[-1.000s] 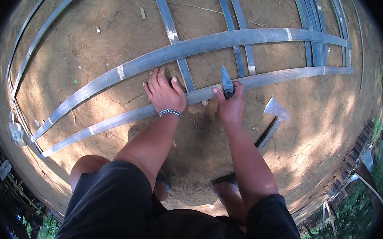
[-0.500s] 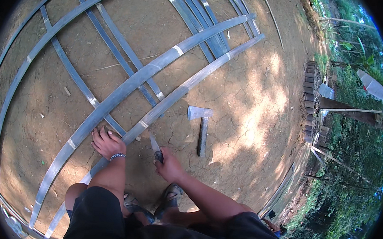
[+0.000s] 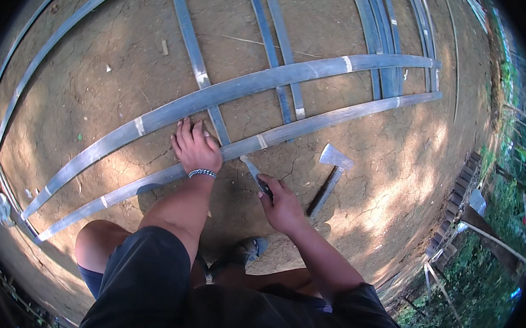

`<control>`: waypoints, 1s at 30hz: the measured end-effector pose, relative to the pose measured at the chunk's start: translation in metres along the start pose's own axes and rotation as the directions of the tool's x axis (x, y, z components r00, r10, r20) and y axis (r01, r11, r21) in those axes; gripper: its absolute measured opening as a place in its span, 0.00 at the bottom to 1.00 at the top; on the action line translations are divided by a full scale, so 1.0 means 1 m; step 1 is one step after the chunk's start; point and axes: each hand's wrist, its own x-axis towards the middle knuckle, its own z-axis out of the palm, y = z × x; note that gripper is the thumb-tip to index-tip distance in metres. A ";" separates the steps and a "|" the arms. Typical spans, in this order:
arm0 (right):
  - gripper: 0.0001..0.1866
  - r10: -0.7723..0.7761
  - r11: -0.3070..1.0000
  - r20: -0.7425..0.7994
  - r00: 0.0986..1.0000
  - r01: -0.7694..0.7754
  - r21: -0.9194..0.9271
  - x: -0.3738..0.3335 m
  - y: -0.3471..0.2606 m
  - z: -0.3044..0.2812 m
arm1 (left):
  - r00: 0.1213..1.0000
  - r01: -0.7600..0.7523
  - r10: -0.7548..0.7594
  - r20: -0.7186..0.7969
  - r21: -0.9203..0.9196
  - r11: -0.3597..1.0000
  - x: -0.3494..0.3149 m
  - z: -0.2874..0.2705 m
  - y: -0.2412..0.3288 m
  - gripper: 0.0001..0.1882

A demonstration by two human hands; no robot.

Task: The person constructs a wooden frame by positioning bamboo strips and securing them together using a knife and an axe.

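Observation:
Two long, grey-blue split-bamboo slats run side by side across the ground, the near slat (image 3: 302, 128) and the farther slat (image 3: 250, 85), with pale bands at their nodes. My left hand (image 3: 198, 150), a chain bracelet at its wrist, lies over the near slat with fingers stretched toward the farther one. In my right hand (image 3: 283, 207) is a knife (image 3: 252, 168). Its dark handle sits in my closed fingers, and its blade tip points at the near edge of the near slat. Just right of that hand a hatchet (image 3: 336, 157) lies on the dirt.
Crossing slats (image 3: 189, 37) pass beneath the two long ones, and several more lie bunched (image 3: 378, 44) at the far right. Two curved slats (image 3: 59, 22) stretch along the left. A low border of short upright pieces (image 3: 458, 196) and greenery (image 3: 479, 301) stand at the right.
My view has turned, so the slats and hatchet appear swung round and shifted right. My left hand remains on the near slat, and the knife remains in my right hand near that slat's edge.

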 end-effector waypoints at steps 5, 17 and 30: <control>0.20 -0.072 0.952 0.038 0.997 0.080 -0.295 0.015 -0.043 -0.013 | 0.999 0.043 -0.043 0.016 -0.024 0.999 -0.001 -0.005 -0.006 0.21; 0.18 -0.106 0.823 0.083 0.991 0.135 -0.551 0.032 -0.045 0.002 | 0.996 0.077 -0.073 0.058 -0.058 0.995 -0.004 -0.004 -0.003 0.20; 0.19 -0.148 0.754 0.114 0.982 0.187 -0.629 0.033 -0.053 0.004 | 0.993 0.095 -0.090 0.070 -0.069 0.993 -0.004 -0.007 -0.005 0.20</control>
